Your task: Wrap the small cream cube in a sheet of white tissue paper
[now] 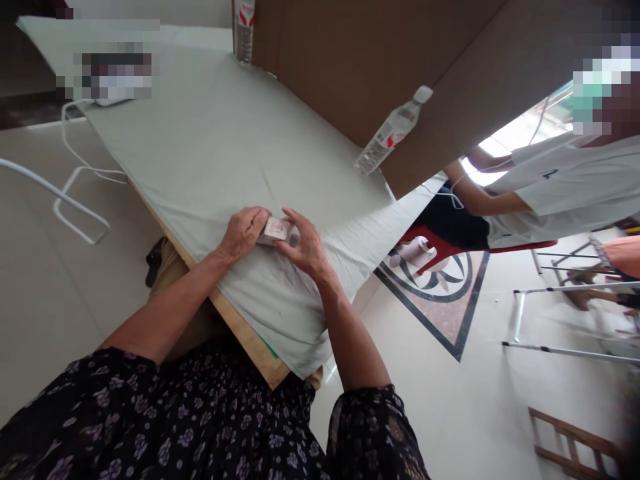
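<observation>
My left hand point(243, 232) and my right hand point(306, 248) meet over a small pale box with a pinkish label point(277, 230). Both hands have their fingers curled round it, the left from the left side, the right from the right side. The box rests low on the white cloth point(210, 147) that covers the table, near the table's front edge. Part of the box is hidden under my fingers.
A plastic water bottle point(393, 131) stands beside a large brown cardboard panel point(360, 60); a second bottle point(245, 30) stands farther back. A person in a white shirt point(555, 193) sits at the right on a red chair. White cables point(75, 153) and metal frames point(570, 313) lie around.
</observation>
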A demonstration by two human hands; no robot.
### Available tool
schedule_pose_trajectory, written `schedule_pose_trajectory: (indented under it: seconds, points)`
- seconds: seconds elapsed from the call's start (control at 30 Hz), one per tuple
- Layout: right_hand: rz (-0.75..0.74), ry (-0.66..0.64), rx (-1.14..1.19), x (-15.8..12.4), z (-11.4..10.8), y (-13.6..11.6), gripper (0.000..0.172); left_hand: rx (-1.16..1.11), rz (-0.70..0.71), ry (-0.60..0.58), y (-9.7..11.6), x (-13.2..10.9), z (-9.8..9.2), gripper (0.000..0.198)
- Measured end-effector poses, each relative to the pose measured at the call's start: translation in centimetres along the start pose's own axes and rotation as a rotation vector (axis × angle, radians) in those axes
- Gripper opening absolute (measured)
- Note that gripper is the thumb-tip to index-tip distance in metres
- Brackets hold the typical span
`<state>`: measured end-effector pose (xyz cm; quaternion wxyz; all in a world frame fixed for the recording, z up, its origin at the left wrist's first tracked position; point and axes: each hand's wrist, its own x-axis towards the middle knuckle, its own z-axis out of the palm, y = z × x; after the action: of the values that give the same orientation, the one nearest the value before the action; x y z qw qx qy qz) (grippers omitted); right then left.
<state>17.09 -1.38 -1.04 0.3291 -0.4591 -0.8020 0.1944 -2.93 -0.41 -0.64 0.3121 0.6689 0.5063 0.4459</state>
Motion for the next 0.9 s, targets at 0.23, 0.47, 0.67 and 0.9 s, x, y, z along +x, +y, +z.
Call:
schedule_pose_trajectory:
  seconds: [0.23, 0.47, 0.67, 0.9]
  points:
    - [0.131, 0.036, 0.218, -0.1, 0.4, 1.7, 0.084, -0.209, -0.135, 0.01, -0.9, 0.3, -0.3, 0.041]
    - [0.135, 0.046, 0.226, -0.8, 0.8, 2.1, 0.104, -0.165, 0.009, -0.224, -1.2, 0.0, -0.3, 0.088]
    - [0.104, 0.099, 0.223, 0.1, 1.4, 1.8, 0.08, -0.012, 0.06, -0.112, -0.9, -0.2, -0.2, 0.081]
    - [0.129, 0.017, 0.22, 0.0, 0.9, 1.9, 0.085, 0.128, 0.068, -0.145, -1.6, 0.0, -0.3, 0.08]
